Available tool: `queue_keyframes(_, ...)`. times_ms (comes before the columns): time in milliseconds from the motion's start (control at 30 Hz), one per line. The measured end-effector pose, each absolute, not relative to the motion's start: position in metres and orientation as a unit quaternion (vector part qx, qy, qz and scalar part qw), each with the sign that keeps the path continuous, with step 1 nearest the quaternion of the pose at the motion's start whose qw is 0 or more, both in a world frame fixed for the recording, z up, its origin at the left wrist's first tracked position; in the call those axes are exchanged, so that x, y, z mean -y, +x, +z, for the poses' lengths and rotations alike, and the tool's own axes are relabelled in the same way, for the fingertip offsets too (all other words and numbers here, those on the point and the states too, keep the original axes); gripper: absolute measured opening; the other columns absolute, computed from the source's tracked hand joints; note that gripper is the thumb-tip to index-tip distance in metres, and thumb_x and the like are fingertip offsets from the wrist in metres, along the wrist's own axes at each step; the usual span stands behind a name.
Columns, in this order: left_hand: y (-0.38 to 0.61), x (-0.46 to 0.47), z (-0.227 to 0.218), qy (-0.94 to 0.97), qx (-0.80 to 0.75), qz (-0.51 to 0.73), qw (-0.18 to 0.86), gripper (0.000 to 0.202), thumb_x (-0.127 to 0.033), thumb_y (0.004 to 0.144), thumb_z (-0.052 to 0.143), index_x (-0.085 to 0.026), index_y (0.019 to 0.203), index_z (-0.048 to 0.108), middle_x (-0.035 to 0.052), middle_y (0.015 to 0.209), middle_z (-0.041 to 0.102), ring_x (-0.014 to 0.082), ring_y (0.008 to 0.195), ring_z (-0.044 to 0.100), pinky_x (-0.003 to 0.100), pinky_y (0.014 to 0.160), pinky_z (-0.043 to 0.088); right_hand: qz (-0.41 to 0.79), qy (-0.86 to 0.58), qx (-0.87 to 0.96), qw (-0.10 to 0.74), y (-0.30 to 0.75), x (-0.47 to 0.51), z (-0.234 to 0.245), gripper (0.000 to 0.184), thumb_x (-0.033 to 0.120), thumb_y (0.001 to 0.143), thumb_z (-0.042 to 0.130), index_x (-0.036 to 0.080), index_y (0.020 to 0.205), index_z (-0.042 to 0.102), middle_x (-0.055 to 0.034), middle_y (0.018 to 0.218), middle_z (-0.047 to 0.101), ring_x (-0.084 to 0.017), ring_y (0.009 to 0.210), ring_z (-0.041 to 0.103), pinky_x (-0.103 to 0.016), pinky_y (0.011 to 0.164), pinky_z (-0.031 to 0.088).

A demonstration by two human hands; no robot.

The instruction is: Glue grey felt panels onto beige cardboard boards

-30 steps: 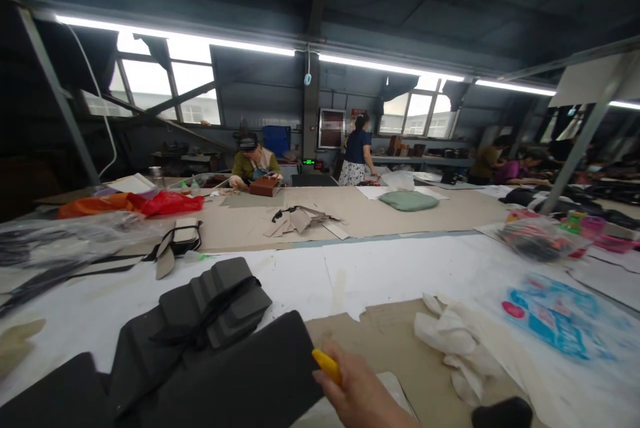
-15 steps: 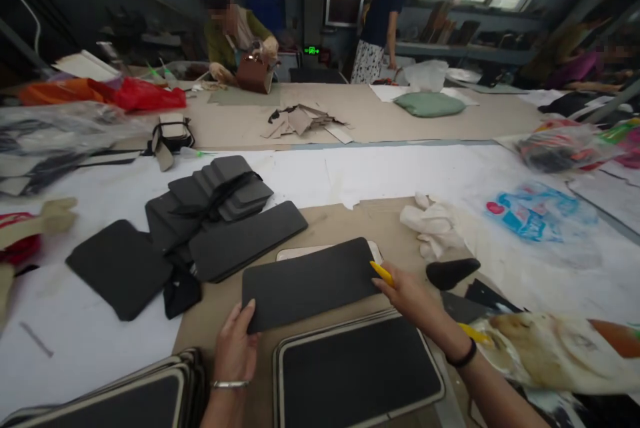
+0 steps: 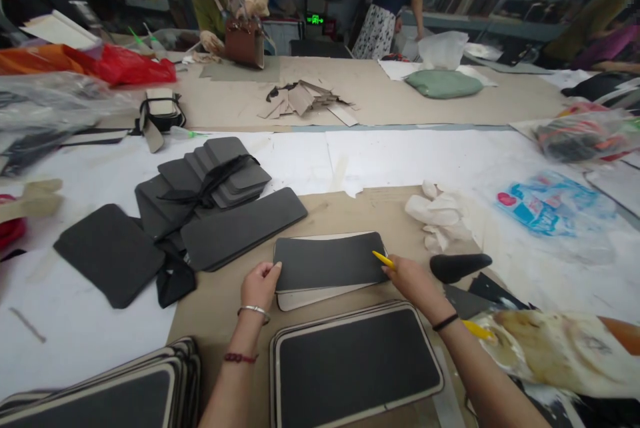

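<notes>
My left hand [image 3: 260,285] pinches the left edge of a dark grey rectangular panel [image 3: 327,263] with rounded corners. Under it lies a slightly larger cream panel [image 3: 310,299], its front part and a thin strip at the back showing. At the other end, my right hand [image 3: 406,277] grips a yellow pointed tool [image 3: 383,259] and has fingers at the dark panel's right edge. Nearer to me is a stack of dark panels with cream borders [image 3: 357,365]. A second such stack [image 3: 105,401] sits at lower left.
Loose dark panels [image 3: 110,255] and a tied bundle of dark pieces [image 3: 200,181] lie at left. To the right are crumpled white gloves or cloth [image 3: 440,215], a black curved piece [image 3: 460,267] and a glue-smeared container [image 3: 550,348]. Across the table, a person handles a brown bag [image 3: 243,41].
Both hands have brought the dark panel away from me and down over the cream one, which it now mostly covers. The camera view has tilted down somewhat.
</notes>
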State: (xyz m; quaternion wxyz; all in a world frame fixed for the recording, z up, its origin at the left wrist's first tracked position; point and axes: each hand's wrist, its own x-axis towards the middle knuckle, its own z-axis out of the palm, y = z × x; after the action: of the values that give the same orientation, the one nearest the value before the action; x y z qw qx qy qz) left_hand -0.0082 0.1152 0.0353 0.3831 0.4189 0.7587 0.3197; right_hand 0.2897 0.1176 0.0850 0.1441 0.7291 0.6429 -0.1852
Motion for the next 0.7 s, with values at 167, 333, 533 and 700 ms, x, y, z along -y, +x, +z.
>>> queue_keyframes(167, -0.004, -0.121, 0.026, 0.447, -0.805, 0.219, 0.323, 0.026, -0.043, 0.063, 0.052, -0.021, 0.049, 0.047, -0.0036, 0.046, 0.048, 0.0131, 0.049, 0.042, 0.025, 0.051, 0.03, -0.2, 0.737, -0.625, 0.163, 0.296, -0.126, 0.066, 0.024, 0.03, 0.086, 0.045, 0.017, 0.101, 0.058, -0.0124, 0.093, 0.066, -0.024, 0.09, 0.062, -0.029, 0.069, 0.043)
queue_keyframes(333, -0.005, -0.121, 0.024, 0.464, -0.815, 0.164, 0.304, 0.026, -0.042, 0.068, 0.05, -0.022, 0.052, 0.047, -0.0016, 0.051, 0.052, 0.0144, 0.052, 0.045, 0.025, 0.053, 0.032, -0.22, 0.733, -0.624, 0.157, 0.302, -0.129, 0.054, 0.026, 0.03, 0.087, 0.042, 0.017, 0.102, 0.058, -0.0133, 0.095, 0.065, -0.022, 0.092, 0.061, -0.029, 0.073, 0.042)
queue_keyframes(533, -0.006, -0.124, 0.024, 0.485, -0.817, 0.113, 0.292, 0.027, -0.042, 0.072, 0.046, -0.022, 0.055, 0.049, 0.0013, 0.056, 0.055, 0.0173, 0.057, 0.049, 0.027, 0.056, 0.033, -0.226, 0.732, -0.619, 0.173, 0.303, -0.136, 0.052, 0.028, 0.032, 0.087, 0.042, 0.016, 0.101, 0.06, -0.014, 0.096, 0.065, -0.023, 0.091, 0.062, -0.03, 0.071, 0.043)
queue_keyframes(700, -0.008, -0.127, 0.021, 0.504, -0.815, 0.075, 0.277, 0.029, -0.044, 0.073, 0.044, -0.023, 0.054, 0.048, 0.0028, 0.057, 0.055, 0.0195, 0.06, 0.05, 0.027, 0.057, 0.032, -0.212, 0.73, -0.621, 0.189, 0.304, -0.143, 0.046, 0.03, 0.034, 0.086, 0.044, 0.012, 0.098, 0.062, -0.0165, 0.096, 0.065, -0.023, 0.091, 0.062, -0.03, 0.073, 0.043)
